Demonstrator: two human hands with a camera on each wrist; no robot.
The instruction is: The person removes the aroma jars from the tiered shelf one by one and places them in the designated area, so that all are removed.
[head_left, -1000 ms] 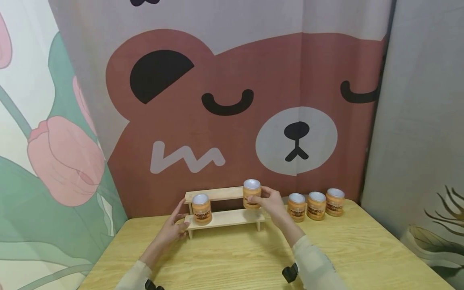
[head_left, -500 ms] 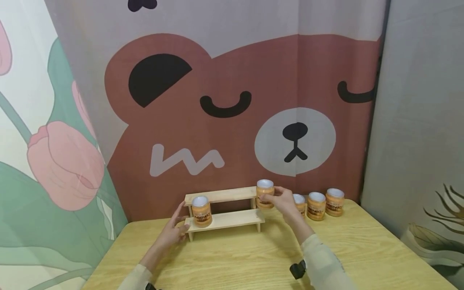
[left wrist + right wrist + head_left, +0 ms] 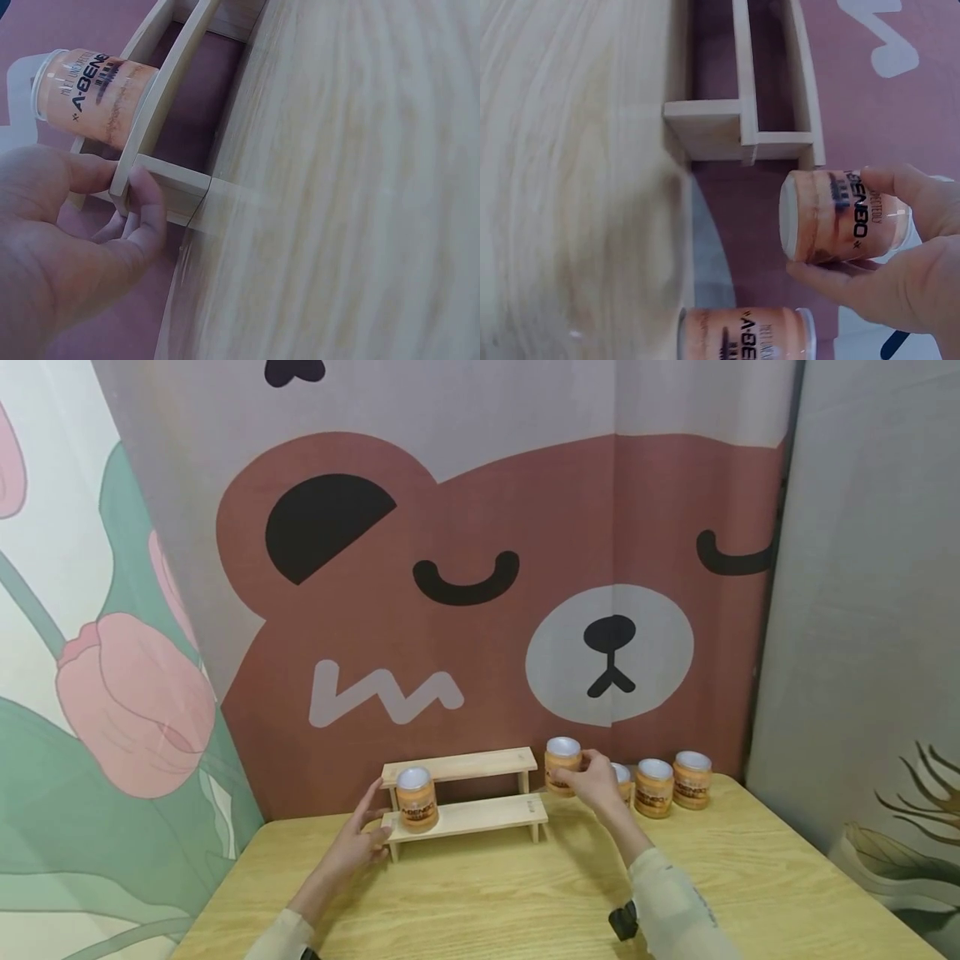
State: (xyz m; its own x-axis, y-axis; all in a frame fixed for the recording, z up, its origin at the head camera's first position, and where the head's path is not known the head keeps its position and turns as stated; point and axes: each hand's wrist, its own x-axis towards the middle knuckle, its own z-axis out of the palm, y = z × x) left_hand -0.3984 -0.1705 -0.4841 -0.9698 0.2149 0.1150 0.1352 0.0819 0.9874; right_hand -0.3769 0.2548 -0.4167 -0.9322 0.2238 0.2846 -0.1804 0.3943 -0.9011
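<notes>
My right hand holds an orange jar with a pale lid, just right of a two-tier wooden shelf. In the right wrist view the thumb and fingers grip the held jar round its sides, its base pointing towards the table. On the shelf's lower tier, at the left end, a matching jar stands upright. My left hand pinches the shelf's left end; the left wrist view shows thumb and fingers on the lower board, close beside the standing jar.
Three more orange jars line the back right of the wooden table: one partly behind my right hand, then a middle one and a far-right one. A bear-print curtain hangs behind.
My right hand has moved right with the held jar, from over the shelf's right end to beyond it. The left hand stays at the shelf's left end.
</notes>
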